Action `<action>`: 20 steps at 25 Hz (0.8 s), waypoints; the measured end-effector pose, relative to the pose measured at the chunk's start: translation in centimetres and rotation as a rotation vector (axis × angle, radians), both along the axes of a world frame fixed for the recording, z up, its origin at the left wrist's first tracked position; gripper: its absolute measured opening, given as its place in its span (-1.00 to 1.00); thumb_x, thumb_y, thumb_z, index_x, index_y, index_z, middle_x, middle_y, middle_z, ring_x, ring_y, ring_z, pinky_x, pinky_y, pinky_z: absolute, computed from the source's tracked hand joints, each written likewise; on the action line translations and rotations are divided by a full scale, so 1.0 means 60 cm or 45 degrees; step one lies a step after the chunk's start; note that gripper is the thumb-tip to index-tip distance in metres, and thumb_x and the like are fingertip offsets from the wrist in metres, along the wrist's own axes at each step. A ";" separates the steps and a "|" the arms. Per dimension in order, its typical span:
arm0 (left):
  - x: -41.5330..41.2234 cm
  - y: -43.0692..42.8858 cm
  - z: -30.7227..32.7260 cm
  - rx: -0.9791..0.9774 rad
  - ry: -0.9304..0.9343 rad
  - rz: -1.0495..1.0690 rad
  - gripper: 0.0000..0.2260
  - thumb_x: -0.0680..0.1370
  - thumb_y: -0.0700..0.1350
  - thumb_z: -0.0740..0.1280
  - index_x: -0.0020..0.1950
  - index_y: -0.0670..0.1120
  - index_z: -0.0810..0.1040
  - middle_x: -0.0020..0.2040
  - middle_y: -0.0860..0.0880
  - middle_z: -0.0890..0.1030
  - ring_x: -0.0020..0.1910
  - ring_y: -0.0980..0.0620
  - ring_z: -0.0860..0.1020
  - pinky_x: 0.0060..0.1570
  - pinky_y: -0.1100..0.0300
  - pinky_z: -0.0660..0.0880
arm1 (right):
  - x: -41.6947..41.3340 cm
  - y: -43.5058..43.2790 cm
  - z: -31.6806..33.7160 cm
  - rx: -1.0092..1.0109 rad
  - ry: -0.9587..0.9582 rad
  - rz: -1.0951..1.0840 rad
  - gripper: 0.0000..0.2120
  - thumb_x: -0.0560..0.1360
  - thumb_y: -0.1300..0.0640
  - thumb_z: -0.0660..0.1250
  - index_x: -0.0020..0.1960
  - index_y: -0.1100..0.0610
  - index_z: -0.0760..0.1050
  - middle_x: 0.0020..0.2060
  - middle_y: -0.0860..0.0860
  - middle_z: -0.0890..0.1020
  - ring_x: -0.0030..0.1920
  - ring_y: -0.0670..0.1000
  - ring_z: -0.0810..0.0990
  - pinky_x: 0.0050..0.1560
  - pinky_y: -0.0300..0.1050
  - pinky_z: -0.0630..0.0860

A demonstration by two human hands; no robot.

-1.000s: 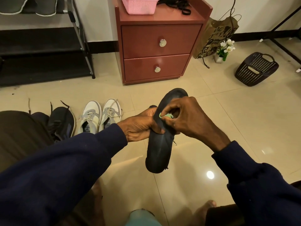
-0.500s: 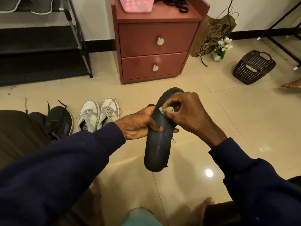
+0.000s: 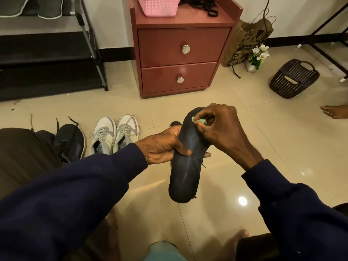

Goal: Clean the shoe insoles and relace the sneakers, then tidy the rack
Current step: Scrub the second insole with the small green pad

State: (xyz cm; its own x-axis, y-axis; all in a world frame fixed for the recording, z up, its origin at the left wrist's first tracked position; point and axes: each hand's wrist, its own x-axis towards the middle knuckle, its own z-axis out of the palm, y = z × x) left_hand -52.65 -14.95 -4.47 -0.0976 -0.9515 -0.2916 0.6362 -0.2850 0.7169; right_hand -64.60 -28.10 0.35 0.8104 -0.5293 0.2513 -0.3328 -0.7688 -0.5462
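Two hands work one insole [image 3: 185, 174] in the head view, held in the air above the floor before the knees. The left hand [image 3: 162, 146] grips its middle, thumb across the top and fingers curled beneath. The right hand [image 3: 222, 129] pinches a small green wipe [image 3: 200, 121] against the toe end. That wipe is mostly hidden, so it may slip free or miss patches. Hard rubbing at the unsupported toe could bend the insole or twist it from the left grip onto the floor. Frayed threads along its edge might tear further. Sneakers [image 3: 114, 134] sit near the rack [image 3: 47, 59].
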 end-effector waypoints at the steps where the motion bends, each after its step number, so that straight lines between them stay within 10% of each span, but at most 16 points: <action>1: 0.001 0.000 -0.001 0.013 -0.028 0.008 -0.47 0.48 -0.61 0.21 0.37 -0.21 0.44 0.26 -0.28 0.61 0.28 -0.35 0.58 0.28 -0.20 0.52 | 0.000 0.010 0.005 0.077 0.031 0.088 -0.92 0.42 0.22 0.53 -0.09 0.11 0.72 -0.15 -0.03 0.69 -0.22 -0.16 0.61 -0.16 -0.37 0.58; 13: 0.005 -0.002 0.001 0.030 -0.084 0.066 -0.45 0.42 -0.60 0.25 0.35 -0.22 0.42 0.16 -0.26 0.63 0.15 -0.24 0.65 0.14 -0.06 0.64 | -0.012 0.022 0.020 0.226 0.341 0.280 -0.94 0.42 0.21 0.53 -0.12 0.08 0.73 -0.22 -0.10 0.70 -0.26 -0.19 0.64 -0.28 -0.38 0.55; 20: -0.003 -0.002 0.004 -0.005 0.003 -0.009 -0.39 0.48 -0.64 0.17 0.44 -0.19 0.39 0.37 -0.33 0.53 0.28 -0.37 0.58 0.21 -0.23 0.58 | -0.017 -0.029 -0.010 -0.025 0.046 -0.105 -0.93 0.43 0.24 0.51 -0.10 0.13 0.71 -0.17 -0.01 0.69 -0.26 -0.13 0.61 -0.29 -0.50 0.45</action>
State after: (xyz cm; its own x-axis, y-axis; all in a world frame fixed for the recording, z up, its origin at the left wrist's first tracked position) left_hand -52.83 -15.08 -4.20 -0.1049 -0.9519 -0.2879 0.6360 -0.2868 0.7164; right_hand -65.64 -29.82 -0.27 0.7731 -0.5896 0.2338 -0.4143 -0.7485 -0.5178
